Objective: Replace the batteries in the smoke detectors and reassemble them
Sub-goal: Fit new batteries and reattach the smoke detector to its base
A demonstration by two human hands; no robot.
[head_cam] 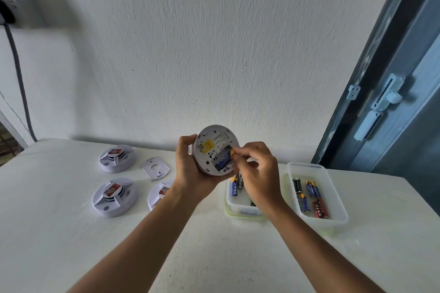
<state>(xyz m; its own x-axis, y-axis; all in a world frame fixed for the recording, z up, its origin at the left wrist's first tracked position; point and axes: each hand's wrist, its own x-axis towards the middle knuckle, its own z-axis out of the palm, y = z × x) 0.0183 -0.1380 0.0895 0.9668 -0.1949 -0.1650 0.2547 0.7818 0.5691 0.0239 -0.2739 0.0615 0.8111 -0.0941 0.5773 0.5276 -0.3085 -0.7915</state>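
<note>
Two hands up | detector label too small to read | left hand (190,164) grips smoke detector (215,150); right hand (254,169) pinches blue-yellow battery (226,158) in its compartment

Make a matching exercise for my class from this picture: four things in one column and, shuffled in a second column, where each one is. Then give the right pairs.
Things
1. blue and yellow battery
2. opened smoke detector
3. loose mounting plate
4. red batteries

Places
A. flat on the table between the detectors lying there
B. held up in the left hand, back side facing the camera
C. in the clear tub at the far right
D. in the detector's battery slot, its end pinched by the right hand

Pairs: 1-D, 2-B, 3-A, 4-C
</note>
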